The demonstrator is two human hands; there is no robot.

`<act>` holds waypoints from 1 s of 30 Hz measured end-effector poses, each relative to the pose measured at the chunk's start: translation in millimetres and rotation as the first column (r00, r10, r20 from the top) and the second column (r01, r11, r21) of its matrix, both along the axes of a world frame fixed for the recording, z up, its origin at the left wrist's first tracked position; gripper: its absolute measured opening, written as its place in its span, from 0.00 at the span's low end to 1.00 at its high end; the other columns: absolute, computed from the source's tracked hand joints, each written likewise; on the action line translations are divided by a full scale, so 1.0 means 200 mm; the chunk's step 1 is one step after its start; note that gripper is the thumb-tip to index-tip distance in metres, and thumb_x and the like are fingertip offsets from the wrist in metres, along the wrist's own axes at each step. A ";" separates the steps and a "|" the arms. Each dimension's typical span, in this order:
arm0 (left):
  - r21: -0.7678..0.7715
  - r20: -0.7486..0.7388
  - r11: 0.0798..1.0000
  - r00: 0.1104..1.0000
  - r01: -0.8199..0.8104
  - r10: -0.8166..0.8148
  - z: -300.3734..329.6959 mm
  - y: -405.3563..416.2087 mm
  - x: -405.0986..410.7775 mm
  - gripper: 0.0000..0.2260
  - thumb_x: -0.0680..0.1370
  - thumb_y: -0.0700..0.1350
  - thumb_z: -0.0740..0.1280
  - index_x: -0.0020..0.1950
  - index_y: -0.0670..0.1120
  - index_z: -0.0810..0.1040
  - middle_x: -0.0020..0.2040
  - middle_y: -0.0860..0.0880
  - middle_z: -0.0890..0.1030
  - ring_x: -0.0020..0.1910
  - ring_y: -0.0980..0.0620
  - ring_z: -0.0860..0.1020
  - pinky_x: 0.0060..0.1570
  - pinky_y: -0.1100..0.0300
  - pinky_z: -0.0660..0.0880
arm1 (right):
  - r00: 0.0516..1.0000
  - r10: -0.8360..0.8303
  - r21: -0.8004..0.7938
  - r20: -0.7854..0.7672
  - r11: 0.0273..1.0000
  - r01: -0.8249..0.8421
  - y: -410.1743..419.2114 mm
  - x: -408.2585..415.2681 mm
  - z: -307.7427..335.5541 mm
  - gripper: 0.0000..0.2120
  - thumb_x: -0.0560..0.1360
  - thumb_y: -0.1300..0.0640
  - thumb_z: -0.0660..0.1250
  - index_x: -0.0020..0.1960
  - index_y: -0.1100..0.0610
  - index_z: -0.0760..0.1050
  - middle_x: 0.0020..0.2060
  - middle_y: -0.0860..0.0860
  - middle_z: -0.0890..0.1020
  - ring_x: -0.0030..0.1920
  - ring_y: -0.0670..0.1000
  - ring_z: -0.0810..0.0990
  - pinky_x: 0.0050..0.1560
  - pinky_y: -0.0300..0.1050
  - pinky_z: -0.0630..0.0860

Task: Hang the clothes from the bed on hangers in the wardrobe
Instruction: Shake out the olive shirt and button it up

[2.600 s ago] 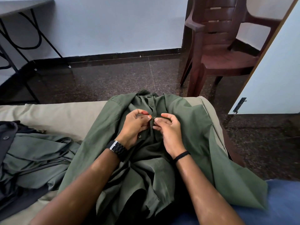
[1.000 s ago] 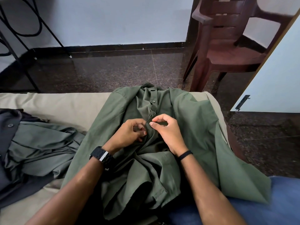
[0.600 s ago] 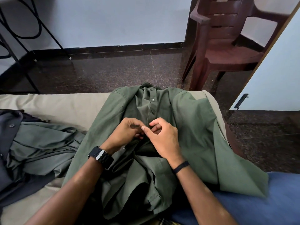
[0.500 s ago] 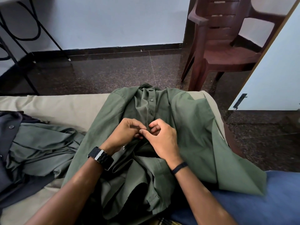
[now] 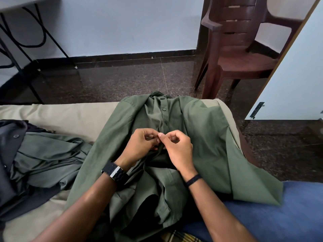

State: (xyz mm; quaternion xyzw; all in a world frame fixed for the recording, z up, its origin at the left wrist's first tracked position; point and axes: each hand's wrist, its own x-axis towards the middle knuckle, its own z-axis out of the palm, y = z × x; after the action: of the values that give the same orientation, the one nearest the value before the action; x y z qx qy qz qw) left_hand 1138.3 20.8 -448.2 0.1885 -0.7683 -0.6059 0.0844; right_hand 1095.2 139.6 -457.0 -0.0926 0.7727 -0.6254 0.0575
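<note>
Both your hands have worked down the placket: your left hand (image 5: pixel 143 144) and right hand (image 5: pixel 176 147) now pinch the green shirt (image 5: pixel 206 137) at a lower button. It lies on the bed (image 5: pixel 70 116), collar toward 12 o'clock. More clothes (image 5: pixel 43 158) wait at 9 o'clock; nothing is hung yet. Your fingers hide the button; no hanger shows.
</note>
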 end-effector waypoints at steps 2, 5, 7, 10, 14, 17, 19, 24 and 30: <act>-0.013 0.008 1.000 1.000 -0.004 0.004 0.00 0.00 0.00 0.10 0.76 0.32 0.68 0.40 0.46 0.82 0.30 0.53 0.81 0.31 0.57 0.78 0.37 0.64 0.77 | 0.997 0.001 -0.085 0.079 0.996 0.006 0.00 -0.01 0.00 0.06 0.71 0.61 0.73 0.37 0.55 0.77 0.29 0.47 0.79 0.31 0.46 0.78 0.33 0.30 0.71; -0.002 -0.029 1.000 0.999 -0.028 0.028 0.03 0.00 0.00 0.12 0.75 0.30 0.67 0.39 0.45 0.81 0.32 0.50 0.80 0.30 0.58 0.76 0.34 0.67 0.77 | 0.988 -0.018 -0.093 0.151 0.995 0.032 0.00 -0.03 0.00 0.07 0.69 0.66 0.71 0.40 0.55 0.78 0.30 0.45 0.78 0.32 0.43 0.77 0.35 0.30 0.71; 0.008 -0.073 0.997 0.994 -0.082 0.082 0.05 0.00 0.00 0.11 0.75 0.30 0.67 0.40 0.45 0.80 0.33 0.47 0.78 0.30 0.57 0.76 0.33 0.67 0.76 | 0.989 -0.075 -0.048 0.128 0.995 0.082 0.01 -0.03 0.00 0.08 0.68 0.67 0.69 0.40 0.55 0.78 0.30 0.44 0.76 0.33 0.43 0.75 0.38 0.30 0.70; -0.002 -0.130 0.985 0.977 -0.174 0.172 0.07 0.00 -0.01 0.10 0.75 0.31 0.67 0.41 0.45 0.79 0.35 0.45 0.79 0.33 0.54 0.77 0.35 0.66 0.77 | 0.983 -0.185 0.017 0.022 0.983 0.185 0.03 -0.03 0.01 0.11 0.69 0.69 0.65 0.38 0.54 0.76 0.29 0.45 0.76 0.36 0.49 0.75 0.42 0.39 0.69; 0.001 -0.167 0.982 0.968 -0.189 0.187 0.08 0.00 -0.02 0.10 0.75 0.31 0.68 0.40 0.46 0.79 0.37 0.44 0.80 0.35 0.52 0.78 0.37 0.64 0.78 | 0.971 -0.237 0.016 0.002 0.971 0.237 0.05 -0.06 0.02 0.11 0.72 0.67 0.60 0.35 0.56 0.76 0.34 0.49 0.79 0.41 0.52 0.75 0.42 0.38 0.63; 0.005 -0.138 0.986 0.977 -0.164 0.163 0.06 0.03 -0.04 0.10 0.75 0.31 0.68 0.40 0.46 0.79 0.38 0.43 0.79 0.36 0.50 0.79 0.37 0.62 0.79 | 0.978 -0.198 0.011 0.071 0.980 0.197 0.04 -0.07 0.00 0.08 0.73 0.64 0.62 0.36 0.59 0.76 0.35 0.53 0.78 0.41 0.52 0.73 0.44 0.45 0.66; 0.021 -0.121 0.988 0.980 -0.155 0.157 0.04 0.04 -0.04 0.10 0.75 0.31 0.69 0.39 0.46 0.79 0.37 0.44 0.79 0.35 0.51 0.79 0.36 0.63 0.78 | 0.976 -0.181 0.000 0.124 0.983 0.182 0.04 -0.09 -0.02 0.09 0.71 0.65 0.65 0.34 0.56 0.73 0.31 0.49 0.74 0.37 0.49 0.71 0.44 0.45 0.69; 0.010 -0.116 0.983 0.976 -0.185 0.185 0.01 0.06 -0.03 0.10 0.73 0.33 0.71 0.38 0.47 0.79 0.29 0.54 0.79 0.29 0.58 0.78 0.33 0.67 0.76 | 0.900 -0.169 -0.193 0.401 0.945 0.263 0.02 -0.08 -0.03 0.15 0.67 0.74 0.62 0.30 0.56 0.67 0.26 0.49 0.66 0.30 0.48 0.63 0.33 0.41 0.62; 0.052 -0.146 0.976 0.965 -0.210 0.216 0.01 0.07 -0.03 0.10 0.72 0.34 0.73 0.36 0.48 0.80 0.30 0.53 0.80 0.30 0.57 0.79 0.33 0.66 0.77 | 0.750 0.000 -0.433 0.661 0.817 0.381 0.06 -0.06 0.02 0.15 0.69 0.75 0.56 0.35 0.59 0.75 0.31 0.53 0.73 0.33 0.50 0.70 0.34 0.41 0.66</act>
State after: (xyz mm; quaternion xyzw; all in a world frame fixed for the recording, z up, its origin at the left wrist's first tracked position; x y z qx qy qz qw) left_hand 1132.2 35.1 -446.1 0.2251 -0.7239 -0.6196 0.2035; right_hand 1083.3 150.9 -452.7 0.1944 0.5024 -0.8137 0.2186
